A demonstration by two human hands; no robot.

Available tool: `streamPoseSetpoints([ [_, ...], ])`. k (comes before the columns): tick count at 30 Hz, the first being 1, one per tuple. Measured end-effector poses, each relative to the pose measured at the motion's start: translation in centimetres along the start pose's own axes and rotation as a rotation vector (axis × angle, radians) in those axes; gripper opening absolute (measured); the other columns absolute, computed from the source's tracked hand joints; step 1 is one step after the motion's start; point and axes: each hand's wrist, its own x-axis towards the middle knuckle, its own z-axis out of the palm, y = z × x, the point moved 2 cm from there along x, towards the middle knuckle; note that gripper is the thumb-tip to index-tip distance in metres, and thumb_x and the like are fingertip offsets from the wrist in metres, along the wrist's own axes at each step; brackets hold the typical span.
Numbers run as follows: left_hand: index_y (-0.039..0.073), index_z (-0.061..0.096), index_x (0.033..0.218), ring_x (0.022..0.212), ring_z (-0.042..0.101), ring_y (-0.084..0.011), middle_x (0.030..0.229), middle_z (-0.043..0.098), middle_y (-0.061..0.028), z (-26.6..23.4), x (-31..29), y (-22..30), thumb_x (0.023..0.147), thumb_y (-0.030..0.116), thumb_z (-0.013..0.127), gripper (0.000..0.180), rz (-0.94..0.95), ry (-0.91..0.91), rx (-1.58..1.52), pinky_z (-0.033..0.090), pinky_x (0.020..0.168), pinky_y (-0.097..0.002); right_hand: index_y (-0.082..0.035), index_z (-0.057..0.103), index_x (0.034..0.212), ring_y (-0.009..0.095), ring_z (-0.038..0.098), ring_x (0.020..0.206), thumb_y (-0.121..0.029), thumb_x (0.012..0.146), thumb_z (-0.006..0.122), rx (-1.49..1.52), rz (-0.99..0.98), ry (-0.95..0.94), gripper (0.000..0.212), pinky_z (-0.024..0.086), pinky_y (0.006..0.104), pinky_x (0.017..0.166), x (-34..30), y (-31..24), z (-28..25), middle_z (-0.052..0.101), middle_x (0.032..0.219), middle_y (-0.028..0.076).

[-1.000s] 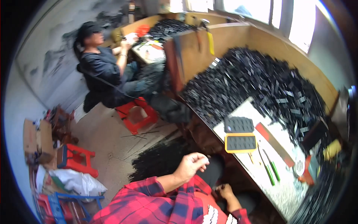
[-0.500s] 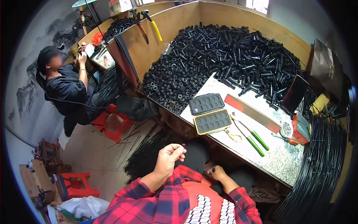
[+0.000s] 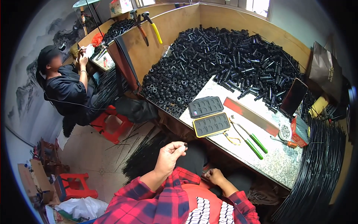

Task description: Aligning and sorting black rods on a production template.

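Note:
My left hand [image 3: 168, 158] is raised over my lap, thumb and fingers pinched on a small dark piece [image 3: 185, 145] that pokes out past the fingertips. It is too small to name. Lower and to the right, my right hand [image 3: 215, 176] rests by my thigh with its fingers curled together. Something thin may be in them, but I cannot make it out. Just beyond my hands, on the bench, an open case [image 3: 212, 125] with a yellow rim and dark slotted foam lies beside long green-handled pliers [image 3: 253, 143].
Black tubes [image 3: 246, 56] and ring-shaped parts [image 3: 169, 86] heap up behind the bench [image 3: 278, 164]. A reddish bar [image 3: 250, 115], screwdriver [image 3: 285, 142], red box [image 3: 299, 130] and leaning phone [image 3: 294, 98] stand rightward. Thin black rods [image 3: 317, 168] hang at the right edge. A person [image 3: 65, 84] sits at left.
My left hand has shifted slightly up and right, still pinching the small dark piece. My right hand stays nearly in place. The seated person's hands have moved a little.

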Motion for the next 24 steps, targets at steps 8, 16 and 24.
streamPoseSetpoints([
  [8, 0.002, 0.065, 0.089, 0.106, 0.056, -0.0134, 0.131, 0.047, -0.009, 1.4, 3.2, 1.1, 0.09, 0.008, 0.061, 0.007, 0.106, -0.001, -0.037, 0.05, 0.088, -0.0297, 0.002, 0.062, 0.08, 0.033, 0.061, 0.073, -0.01, 0.083, 0.062, -0.019, -0.516, -0.025, 0.012, 0.049, 0.0369, 0.066, -6.8, -16.9, -10.4, 0.061, 0.08, 0.016],
  [16, -0.001, 0.065, 0.088, 0.108, 0.056, -0.0151, 0.145, 0.033, -0.0125, 3.0, 4.0, 1.8, 0.088, 0.009, 0.063, 0.009, 0.048, -0.063, -0.033, 0.053, 0.083, -0.0302, 0.002, 0.061, 0.089, 0.027, 0.06, 0.076, -0.008, 0.083, 0.062, -0.323, -0.634, 0.727, 0.011, 0.048, 0.0338, 0.067, -3.4, -22.0, -21.8, 0.062, 0.084, 0.015],
  [24, -0.003, 0.066, 0.089, 0.102, 0.06, -0.0156, 0.149, 0.028, -0.0145, 2.9, 4.5, 2.1, 0.087, 0.008, 0.063, 0.011, -0.026, -0.089, 0.004, 0.055, 0.078, -0.029, 0.002, 0.062, 0.094, 0.033, 0.062, 0.085, -0.013, 0.084, 0.062, -0.378, -0.555, 0.68, 0.018, 0.048, 0.0389, 0.076, 3.9, -22.3, -21.8, 0.064, 0.088, 0.018],
])
